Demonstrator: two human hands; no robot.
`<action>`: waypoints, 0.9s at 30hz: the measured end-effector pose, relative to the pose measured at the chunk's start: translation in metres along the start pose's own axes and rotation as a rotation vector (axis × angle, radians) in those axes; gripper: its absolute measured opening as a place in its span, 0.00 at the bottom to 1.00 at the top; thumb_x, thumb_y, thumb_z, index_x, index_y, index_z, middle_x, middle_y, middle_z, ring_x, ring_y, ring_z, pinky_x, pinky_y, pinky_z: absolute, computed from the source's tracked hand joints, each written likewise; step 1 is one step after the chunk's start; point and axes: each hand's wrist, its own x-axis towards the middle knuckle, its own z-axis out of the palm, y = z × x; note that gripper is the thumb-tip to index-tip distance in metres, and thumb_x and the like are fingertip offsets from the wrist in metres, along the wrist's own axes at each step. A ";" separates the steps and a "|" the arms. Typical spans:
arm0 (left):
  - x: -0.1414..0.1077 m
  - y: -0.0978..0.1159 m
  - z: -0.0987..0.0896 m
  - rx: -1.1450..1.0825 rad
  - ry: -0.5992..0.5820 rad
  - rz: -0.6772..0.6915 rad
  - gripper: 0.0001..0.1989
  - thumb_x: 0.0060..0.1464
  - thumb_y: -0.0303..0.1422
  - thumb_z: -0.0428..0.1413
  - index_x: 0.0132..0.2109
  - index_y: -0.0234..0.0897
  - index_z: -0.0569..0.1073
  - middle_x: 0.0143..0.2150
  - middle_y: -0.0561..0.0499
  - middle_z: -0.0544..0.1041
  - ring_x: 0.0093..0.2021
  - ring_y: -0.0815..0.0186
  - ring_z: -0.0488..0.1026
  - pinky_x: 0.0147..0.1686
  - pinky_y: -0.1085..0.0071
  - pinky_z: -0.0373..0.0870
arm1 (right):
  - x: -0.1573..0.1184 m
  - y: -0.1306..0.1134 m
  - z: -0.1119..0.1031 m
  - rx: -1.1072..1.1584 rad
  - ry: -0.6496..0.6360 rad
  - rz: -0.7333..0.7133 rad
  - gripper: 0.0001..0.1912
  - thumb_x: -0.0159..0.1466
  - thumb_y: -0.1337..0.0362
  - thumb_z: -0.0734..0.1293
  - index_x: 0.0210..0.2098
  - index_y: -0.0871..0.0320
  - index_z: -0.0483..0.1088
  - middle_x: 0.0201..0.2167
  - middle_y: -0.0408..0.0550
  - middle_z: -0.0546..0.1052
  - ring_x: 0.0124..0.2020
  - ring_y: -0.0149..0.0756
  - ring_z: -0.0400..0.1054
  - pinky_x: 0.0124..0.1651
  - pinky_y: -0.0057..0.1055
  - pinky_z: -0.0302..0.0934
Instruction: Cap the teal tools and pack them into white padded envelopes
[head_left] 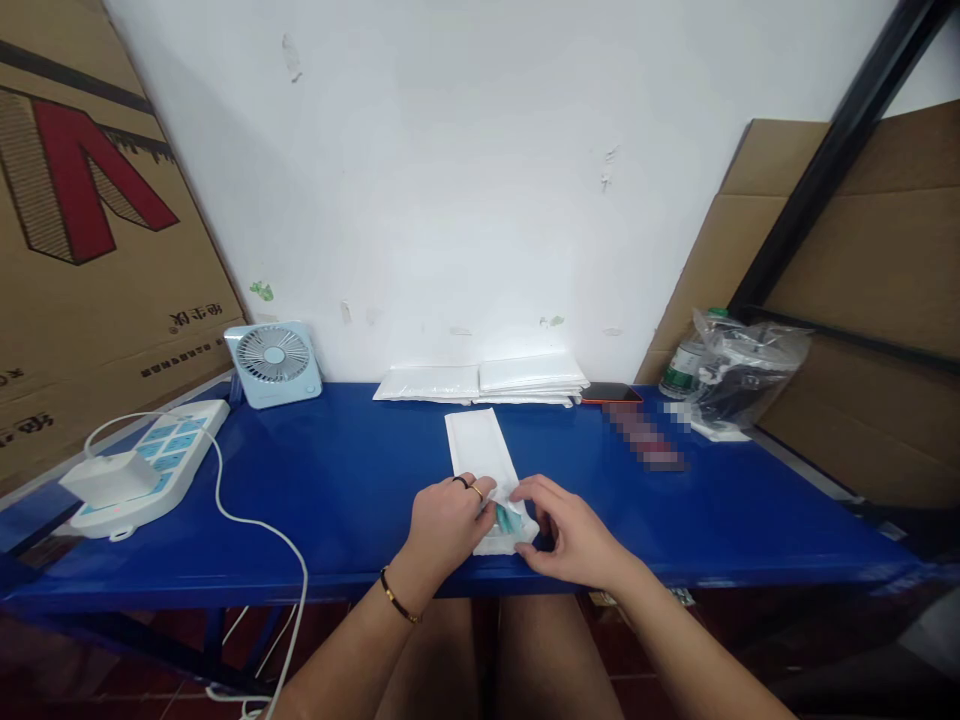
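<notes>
The left grip (450,515) is closed on the near end of a flat, rectangular white mailer (480,445), beside a creased teal item (509,519). The right grip (574,535) is curved at the mailer's right edge; whether it clasps cannot be determined. The mailer lies beneath both on the smooth blue worktop (322,480); glossy white packets (529,374) lie stacked beyond.

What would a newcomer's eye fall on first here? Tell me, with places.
Probably the left hand and right hand, at the near end of a white packet by the front edge of the vivid blue table, where something blue-green shows. Next, likely the big red shape on the box at far left, then the pale blue fan at the table's back left.
</notes>
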 end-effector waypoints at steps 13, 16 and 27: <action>0.003 0.004 0.003 -0.046 0.026 -0.026 0.10 0.59 0.35 0.47 0.40 0.45 0.73 0.35 0.53 0.74 0.35 0.67 0.71 0.29 0.75 0.59 | -0.012 0.016 0.005 0.154 0.020 -0.081 0.10 0.57 0.65 0.67 0.40 0.55 0.71 0.40 0.49 0.68 0.28 0.28 0.64 0.31 0.26 0.62; 0.002 0.003 0.003 -0.056 0.014 0.044 0.10 0.59 0.35 0.47 0.39 0.45 0.73 0.36 0.54 0.74 0.37 0.67 0.71 0.30 0.75 0.61 | -0.009 0.017 0.008 0.162 0.038 -0.052 0.07 0.58 0.68 0.65 0.37 0.55 0.70 0.35 0.46 0.68 0.26 0.27 0.63 0.29 0.25 0.60; -0.012 -0.009 -0.003 -0.201 -0.083 0.063 0.25 0.46 0.43 0.59 0.53 0.45 0.68 0.55 0.48 0.69 0.52 0.59 0.67 0.48 0.67 0.66 | 0.007 0.006 0.005 0.039 0.030 0.103 0.25 0.49 0.64 0.72 0.46 0.54 0.65 0.42 0.46 0.68 0.27 0.29 0.63 0.28 0.26 0.60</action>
